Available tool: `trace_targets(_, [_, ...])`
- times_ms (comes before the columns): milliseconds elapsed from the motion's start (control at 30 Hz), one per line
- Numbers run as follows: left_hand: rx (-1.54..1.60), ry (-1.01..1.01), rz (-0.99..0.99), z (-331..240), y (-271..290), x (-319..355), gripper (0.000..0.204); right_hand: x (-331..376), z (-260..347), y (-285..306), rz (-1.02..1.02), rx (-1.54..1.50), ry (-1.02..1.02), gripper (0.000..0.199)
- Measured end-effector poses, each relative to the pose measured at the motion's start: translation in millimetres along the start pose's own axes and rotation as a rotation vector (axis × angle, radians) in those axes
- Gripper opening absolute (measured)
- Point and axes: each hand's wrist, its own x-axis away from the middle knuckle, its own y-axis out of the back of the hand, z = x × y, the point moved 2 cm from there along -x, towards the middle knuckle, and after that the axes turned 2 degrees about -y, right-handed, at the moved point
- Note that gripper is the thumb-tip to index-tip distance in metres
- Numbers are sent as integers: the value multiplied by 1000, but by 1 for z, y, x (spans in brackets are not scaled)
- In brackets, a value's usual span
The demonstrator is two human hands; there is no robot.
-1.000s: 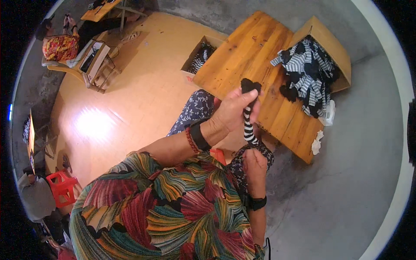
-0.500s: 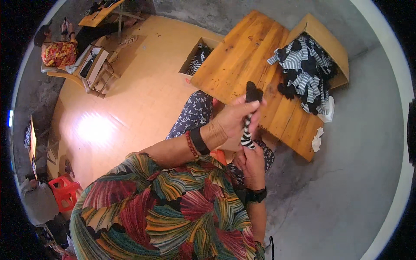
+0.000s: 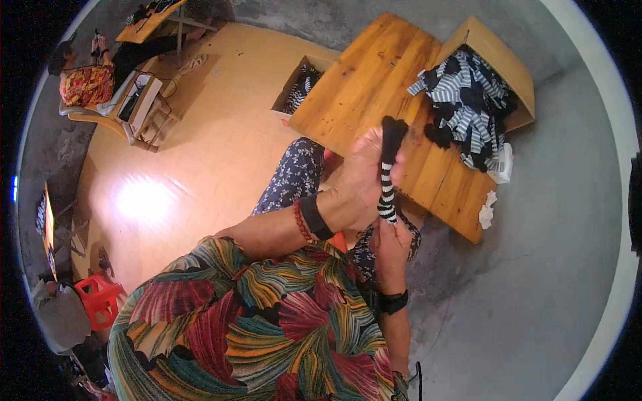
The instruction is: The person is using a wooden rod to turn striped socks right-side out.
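Observation:
A black-and-white striped knitted sock (image 3: 386,184) with a solid black end stands upright between my hands, over the near edge of the wooden table. Its black end splits into two rounded tips at the top. My right hand (image 3: 391,240) pinches the lower striped end between thumb and fingers. Against the middle of the sock lies my left hand (image 3: 361,170), its palm and fingers spread behind the fabric and partly blurred. The sock hides part of those fingers.
On the wooden table (image 3: 361,87), a tipped cardboard box (image 3: 511,73) spills a heap of striped socks (image 3: 461,100). A smaller box (image 3: 284,100) of striped pieces stands beside it. Crumpled white paper (image 3: 487,210) lies by the edge. Another person (image 3: 87,83) sits far left, near a red stool (image 3: 100,301).
My left thumb has come off the front of the sock, and the hand has opened out behind it. The sock hangs straighter, with more stripes showing; my right hand keeps its lower end.

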Motion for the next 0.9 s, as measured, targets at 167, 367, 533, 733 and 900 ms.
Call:
trace_targets(167, [-82, -48, -73, -4, -15, 7, 28, 2, 10, -6, 80, -136, -93, 17])
trace_targets(367, [-294, -89, 151, -36, -5, -9, 41, 8, 16, 4, 126, 72, -102, 17])
trace_targets(533, [-506, -53, 73, -41, -6, -9, 28, 8, 7, 10, 107, -41, -176, 18])
trace_targets(733, [-259, -153, -112, -27, 3, -8, 23, 14, -3, 11, 118, -114, -160, 20])
trace_targets(900, [-265, -172, -65, -26, 4, -5, 20, 14, -2, 12, 91, -108, -170, 21])
